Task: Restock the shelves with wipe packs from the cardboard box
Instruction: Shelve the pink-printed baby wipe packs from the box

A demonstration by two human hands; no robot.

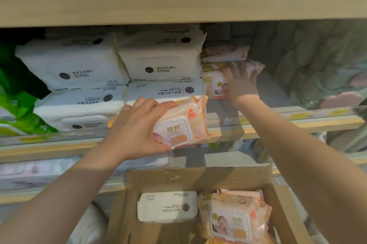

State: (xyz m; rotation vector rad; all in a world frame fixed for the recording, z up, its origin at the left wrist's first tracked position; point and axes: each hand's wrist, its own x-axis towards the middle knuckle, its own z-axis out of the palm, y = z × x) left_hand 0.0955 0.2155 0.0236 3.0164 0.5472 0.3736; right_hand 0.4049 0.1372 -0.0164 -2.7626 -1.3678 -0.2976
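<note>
Stocking underway: right hand [239, 82] lies flat-fingered against the shelved orange packs [230, 76] at 1 o'clock. Left hand [139, 128] grips another orange wipe pack [182, 124] at the shelf edge [278, 124]. Slide it in at 3 o'clock of the stack, lid forward. Cardboard box [198, 176] at 6 o'clock holds more.

2 bare, sleeveless forearms [65, 194]

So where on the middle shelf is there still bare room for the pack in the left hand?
Free: the shelf floor right of the orange stack that the right hand presses on, up to the soft grey bundles. Crowded: the white wipe packs fill the left up to the shelf above. The left hand holds an orange pack.
</note>
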